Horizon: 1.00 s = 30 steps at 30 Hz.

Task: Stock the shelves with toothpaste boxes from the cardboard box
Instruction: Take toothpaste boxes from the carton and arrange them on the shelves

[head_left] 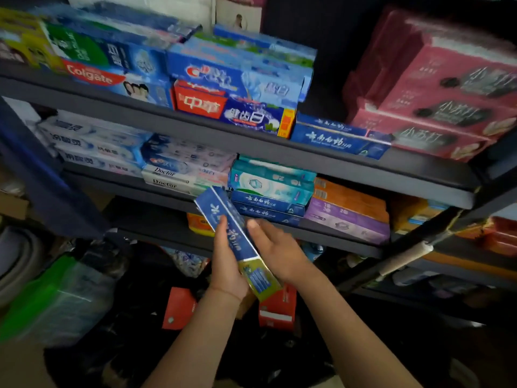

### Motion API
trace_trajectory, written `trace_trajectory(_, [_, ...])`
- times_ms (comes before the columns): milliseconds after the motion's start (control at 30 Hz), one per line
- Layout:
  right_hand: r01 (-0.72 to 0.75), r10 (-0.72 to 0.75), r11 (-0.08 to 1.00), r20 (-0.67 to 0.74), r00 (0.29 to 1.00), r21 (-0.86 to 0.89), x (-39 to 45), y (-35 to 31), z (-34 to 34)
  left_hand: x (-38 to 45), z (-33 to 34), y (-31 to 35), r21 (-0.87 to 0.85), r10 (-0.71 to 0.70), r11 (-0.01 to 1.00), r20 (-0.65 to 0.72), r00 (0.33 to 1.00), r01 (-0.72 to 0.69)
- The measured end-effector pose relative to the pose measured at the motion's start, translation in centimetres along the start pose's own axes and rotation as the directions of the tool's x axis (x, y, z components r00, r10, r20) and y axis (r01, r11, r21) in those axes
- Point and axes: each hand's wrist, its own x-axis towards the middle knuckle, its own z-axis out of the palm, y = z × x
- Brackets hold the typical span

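Gripping toothpaste box (231,230): left hand (227,264); right hand (275,252) touching.

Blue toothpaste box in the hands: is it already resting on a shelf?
No, the blue toothpaste box is held in the air between the left hand and right hand, in front of the shelf.
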Motion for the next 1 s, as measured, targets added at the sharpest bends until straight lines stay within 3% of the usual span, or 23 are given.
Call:
trace_trajectory(67, [0.139,-0.19,0.964,-0.219,0.957,-0.227,2.7,2.6,-0.1,2.0,-1.0,-0.3,-0.056,0.051,0.997,0.02,0.998,-0.05])
trace_trajectory(167, [0.12,-0.415,0.793,-0.385,0.824,-0.598,6.9,6.4,-0.3,5.1,-2.3,-1.1,-0.092,0.189,0.978,-0.022,0.982,-0.19])
trace_trajectory(267, [0.062,-0.493,0.649,-0.357,0.793,-0.758,9.1,8.4,0.0,8.0,-3.6,-1.9,-0.097,0.293,0.951,-0.016,0.956,-0.293])
trace_trajectory(500, [0.051,-0.614,0.475,-0.289,0.734,-0.879,11.1,10.5,1.0,11.4,-5.1,-4.0,-0.182,0.467,0.877,0.113,0.877,-0.444])
trace_trajectory(600, [0.052,-0.593,0.427,-0.235,0.77,-0.903,10.9,10.3,1.2,11.9,-5.2,-4.8,-0.227,0.51,0.851,0.141,0.849,-0.474])
trace_trajectory(733, [0.113,-0.616,0.435,-0.204,0.761,-0.893,10.4,10.7,1.8,12.2,-5.3,-5.6,-0.235,0.546,0.83,0.16,0.823,-0.505])
trace_trajectory(900, [0.243,-0.638,0.635,-0.32,0.701,-0.734,9.1,10.5,-0.1,11.9,-5.8,-5.9,-0.25,0.564,0.815,0.132,0.815,-0.523])
trace_trajectory(1000, [0.365,-0.653,0.659,-0.26,0.711,-0.657,8.3,10.4,-1.6,11.3,-5.7,-6.2,-0.211,0.584,0.804,0.11,0.804,-0.555])
